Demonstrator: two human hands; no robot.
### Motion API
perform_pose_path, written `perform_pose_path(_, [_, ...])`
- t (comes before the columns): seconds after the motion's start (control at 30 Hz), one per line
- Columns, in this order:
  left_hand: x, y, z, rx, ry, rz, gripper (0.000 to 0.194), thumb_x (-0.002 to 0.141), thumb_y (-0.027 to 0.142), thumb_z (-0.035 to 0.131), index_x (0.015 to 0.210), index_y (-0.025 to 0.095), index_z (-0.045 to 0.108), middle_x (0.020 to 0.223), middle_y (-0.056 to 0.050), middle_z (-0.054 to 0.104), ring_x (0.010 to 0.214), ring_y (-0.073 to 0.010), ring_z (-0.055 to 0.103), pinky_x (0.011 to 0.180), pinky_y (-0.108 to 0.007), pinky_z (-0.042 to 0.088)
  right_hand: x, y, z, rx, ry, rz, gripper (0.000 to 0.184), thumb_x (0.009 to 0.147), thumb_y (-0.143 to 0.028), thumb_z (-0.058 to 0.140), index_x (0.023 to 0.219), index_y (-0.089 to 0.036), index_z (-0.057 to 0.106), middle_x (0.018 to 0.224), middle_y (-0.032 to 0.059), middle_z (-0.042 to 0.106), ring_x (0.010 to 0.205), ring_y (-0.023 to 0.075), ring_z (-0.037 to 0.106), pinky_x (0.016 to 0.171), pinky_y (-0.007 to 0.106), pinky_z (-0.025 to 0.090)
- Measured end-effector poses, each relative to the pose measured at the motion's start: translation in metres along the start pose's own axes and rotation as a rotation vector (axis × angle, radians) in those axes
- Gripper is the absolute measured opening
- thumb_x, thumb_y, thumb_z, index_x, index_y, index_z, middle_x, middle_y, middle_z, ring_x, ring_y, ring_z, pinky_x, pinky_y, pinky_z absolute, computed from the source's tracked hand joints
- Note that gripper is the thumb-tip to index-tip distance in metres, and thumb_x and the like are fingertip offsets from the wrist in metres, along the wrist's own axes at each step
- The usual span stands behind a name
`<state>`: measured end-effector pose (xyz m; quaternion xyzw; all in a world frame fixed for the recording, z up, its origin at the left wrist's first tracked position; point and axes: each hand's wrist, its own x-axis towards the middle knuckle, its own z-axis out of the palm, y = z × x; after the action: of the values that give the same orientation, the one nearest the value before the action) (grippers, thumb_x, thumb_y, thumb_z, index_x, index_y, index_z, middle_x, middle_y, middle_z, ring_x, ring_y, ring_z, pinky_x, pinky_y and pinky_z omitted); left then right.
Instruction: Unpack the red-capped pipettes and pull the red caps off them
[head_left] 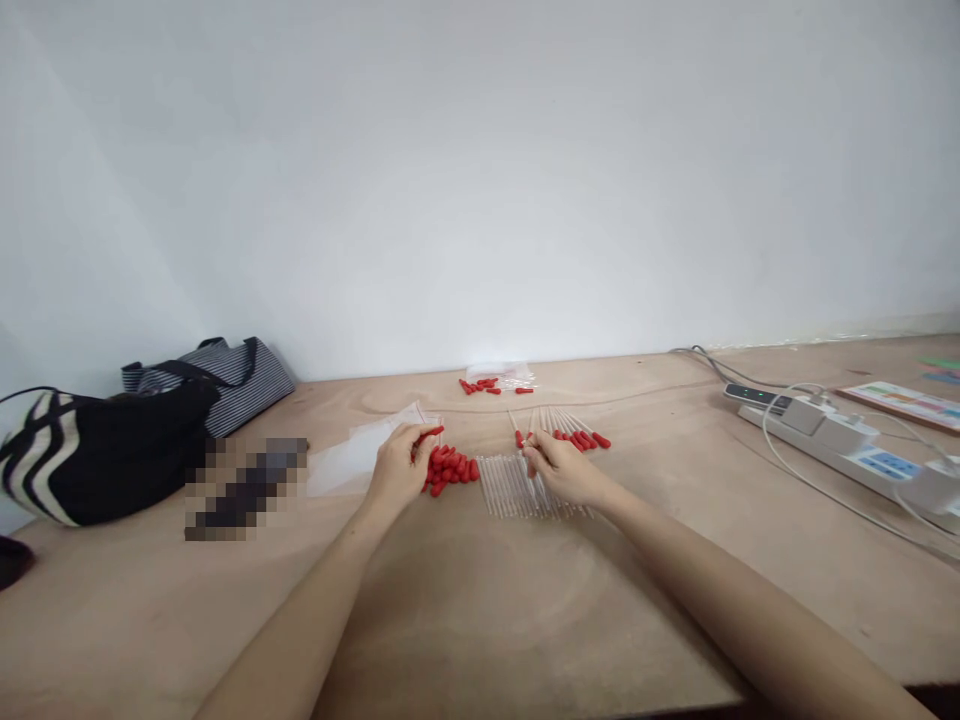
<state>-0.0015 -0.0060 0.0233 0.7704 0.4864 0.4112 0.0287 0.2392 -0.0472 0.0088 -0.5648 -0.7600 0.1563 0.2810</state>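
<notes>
My left hand (401,463) pinches a small red cap (433,431) between thumb and fingers, just above a pile of similar red caps (452,466). To the right of that pile, thin transparent sticks (506,488) lie side by side in a row. My right hand (564,466) is over the right part of this row, its thumb and fingertips pressed together. What they hold, if anything, is too small to make out. Beyond it, several sticks with red caps (581,440) on their near ends lie fanned out. One more red cap (519,438) is by my right fingertips.
A plastic bag (499,375) with red pieces lies near the wall. Flat translucent bags (341,462) lie left of my left hand. Farther left are a black bag (142,455), a striped bag (251,385) and a pixelated object (247,490). A power strip (847,450) with cables stands right.
</notes>
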Motion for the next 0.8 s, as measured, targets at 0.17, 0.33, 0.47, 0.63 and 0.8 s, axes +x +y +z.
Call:
perform_pose_path(0.17, [0.006, -0.016, -0.01, 0.135, -0.028, -0.185, 0.027, 0.072, 0.018, 0.043, 0.093, 0.017, 0.062, 0.09, -0.006, 0.06, 0.075, -0.0151, 0.058, 0.07, -0.026, 0.046, 0.024, -0.01, 0.016, -0.033, 0.042, 0.182, 0.018, 0.078, -0.023, 0.044, 0.066, -0.015, 0.056, 0.067, 0.0029, 0.063, 0.066, 0.014, 0.057, 0.055, 0.021, 0.036])
perform_pose_path(0.33, [0.003, -0.023, -0.011, 0.182, -0.062, -0.241, 0.027, 0.068, 0.025, 0.051, 0.093, 0.016, 0.056, 0.076, -0.002, 0.062, 0.06, -0.0146, 0.058, 0.06, -0.026, 0.046, 0.032, -0.009, 0.034, -0.124, 0.093, 0.236, 0.018, 0.074, -0.017, 0.046, 0.086, -0.012, 0.059, 0.082, 0.0096, 0.064, 0.079, 0.0178, 0.058, 0.062, 0.023, 0.038])
perform_pose_path(0.47, [0.0, -0.021, -0.005, 0.216, -0.082, -0.221, 0.018, 0.069, 0.03, 0.053, 0.083, 0.02, 0.055, 0.075, 0.0, 0.063, 0.061, -0.0152, 0.056, 0.057, -0.025, 0.043, 0.027, -0.01, 0.042, -0.202, 0.122, 0.226, 0.021, 0.074, -0.016, 0.045, 0.092, -0.013, 0.057, 0.089, 0.0119, 0.063, 0.083, 0.0204, 0.058, 0.063, 0.026, 0.037])
perform_pose_path(0.63, [-0.003, -0.015, 0.001, 0.223, -0.104, -0.105, 0.012, 0.072, 0.03, 0.051, 0.076, 0.02, 0.055, 0.078, -0.001, 0.063, 0.07, -0.0169, 0.056, 0.063, -0.027, 0.042, 0.021, -0.006, 0.029, -0.26, 0.192, 0.198, 0.021, 0.08, -0.023, 0.041, 0.091, -0.016, 0.057, 0.089, 0.0095, 0.061, 0.083, 0.0202, 0.056, 0.062, 0.027, 0.035])
perform_pose_path(0.8, [-0.004, -0.012, 0.004, 0.309, -0.073, 0.048, 0.013, 0.075, 0.03, 0.05, 0.074, 0.02, 0.058, 0.072, -0.002, 0.064, 0.069, -0.0189, 0.055, 0.064, -0.03, 0.04, 0.012, 0.02, 0.005, -0.316, 0.277, 0.205, 0.019, 0.08, -0.025, 0.041, 0.081, -0.018, 0.06, 0.087, 0.0082, 0.06, 0.089, 0.0213, 0.052, 0.073, 0.032, 0.031])
